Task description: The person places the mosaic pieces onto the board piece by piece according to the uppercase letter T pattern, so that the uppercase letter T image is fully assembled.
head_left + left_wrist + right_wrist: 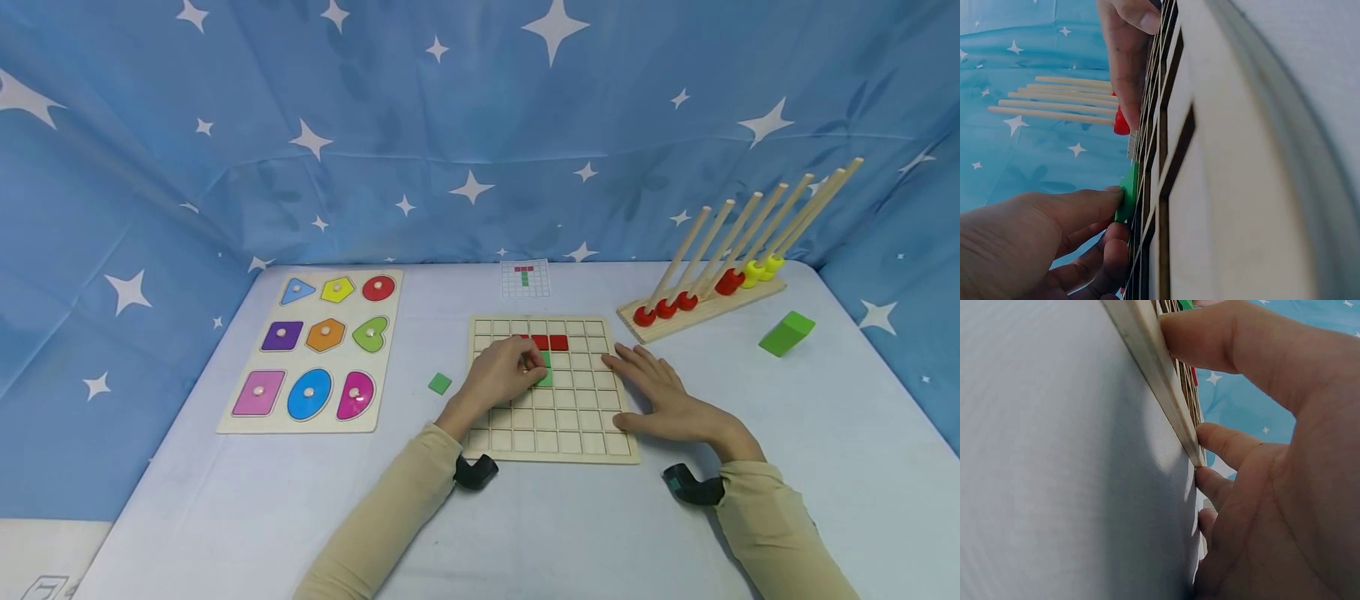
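A wooden grid board (585,420) lies flat on the table. My left hand (501,372) is over its upper middle, with thumb and fingers pinching a green square tile (1127,195) at the grid's surface. Red tiles (558,342) sit in a row near the top of the board, partly hidden by that hand. Green (546,378) also shows just below the row, beside the fingertips. My right hand (667,403) rests at the board's right edge, fingers spread, with the thumb (1200,339) and fingertips touching the rim.
A loose green tile (440,383) lies left of the board. Behind stands a small pattern card (525,292). A shape puzzle (311,428) is at the left; at the right are a peg stand (701,310) with red and yellow beads and a green block (786,334).
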`<state>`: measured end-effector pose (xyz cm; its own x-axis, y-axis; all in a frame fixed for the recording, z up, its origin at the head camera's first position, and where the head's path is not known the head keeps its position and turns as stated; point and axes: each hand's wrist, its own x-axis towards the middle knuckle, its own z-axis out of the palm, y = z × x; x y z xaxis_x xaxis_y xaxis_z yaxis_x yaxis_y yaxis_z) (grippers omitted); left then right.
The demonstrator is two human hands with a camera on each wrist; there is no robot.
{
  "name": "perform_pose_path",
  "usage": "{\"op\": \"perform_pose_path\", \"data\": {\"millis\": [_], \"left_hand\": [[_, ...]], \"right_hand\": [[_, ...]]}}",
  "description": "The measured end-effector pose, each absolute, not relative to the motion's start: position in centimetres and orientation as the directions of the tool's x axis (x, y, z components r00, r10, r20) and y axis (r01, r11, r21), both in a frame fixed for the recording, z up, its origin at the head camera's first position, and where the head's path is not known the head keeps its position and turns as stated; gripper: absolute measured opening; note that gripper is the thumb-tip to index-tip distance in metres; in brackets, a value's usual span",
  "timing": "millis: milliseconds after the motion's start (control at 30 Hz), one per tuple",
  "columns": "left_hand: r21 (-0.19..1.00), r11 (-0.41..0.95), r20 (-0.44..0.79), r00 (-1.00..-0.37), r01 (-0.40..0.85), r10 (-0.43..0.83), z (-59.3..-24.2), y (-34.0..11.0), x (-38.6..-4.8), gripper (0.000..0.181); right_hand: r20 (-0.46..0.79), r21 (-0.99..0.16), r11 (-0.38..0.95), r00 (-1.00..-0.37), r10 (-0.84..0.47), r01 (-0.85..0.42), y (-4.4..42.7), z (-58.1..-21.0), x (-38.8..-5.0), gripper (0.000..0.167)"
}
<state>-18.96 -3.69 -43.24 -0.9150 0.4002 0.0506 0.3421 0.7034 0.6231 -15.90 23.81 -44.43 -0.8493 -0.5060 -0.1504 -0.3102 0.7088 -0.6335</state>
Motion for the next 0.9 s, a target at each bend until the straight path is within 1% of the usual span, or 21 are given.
{"op": "perform_pose_path", "data": {"millis": [233,433,567,667,733,900], "left_hand": [[0.623,0.705,0.046,-0.916,0.338,0.399,-43.2,-3.7,-19.0,0.006],[0.619,0.708,0.049,-0.917,0.339,0.396,-43.3,-3.7,-18.9,0.007],[0.629,0.7,0.03,-0.91,0.338,0.413,-43.1,-3.8,-19.0,0.007],[0.655,0.672,-0.002,-0.889,0.345,0.458,-42.8,-4.5,-19.3,0.006],[0.676,0.647,-0.03,-0.863,0.354,0.504,-42.4,-5.4,-19.6,0.008],[0.701,0.611,-0.096,-0.8,0.368,0.592,-41.1,-8.8,-20.8,0.019]], "right_hand": [[-0.153,-0.627,0.716,-0.852,-0.501,-0.308,23.8,-44.4,-15.9,0.085],[-0.146,-0.661,0.682,-0.838,-0.526,-0.313,24.2,-44.2,-16.0,0.085],[-0.146,-0.675,0.669,-0.833,-0.534,-0.311,24.3,-44.1,-16.1,0.087],[-0.154,-0.673,0.674,-0.832,-0.532,-0.306,24.3,-44.0,-16.2,0.089],[-0.165,-0.669,0.68,-0.833,-0.529,-0.3,24.3,-43.9,-16.2,0.091],[-0.19,-0.659,0.697,-0.834,-0.517,-0.282,24.3,-43.9,-16.2,0.095]]}}
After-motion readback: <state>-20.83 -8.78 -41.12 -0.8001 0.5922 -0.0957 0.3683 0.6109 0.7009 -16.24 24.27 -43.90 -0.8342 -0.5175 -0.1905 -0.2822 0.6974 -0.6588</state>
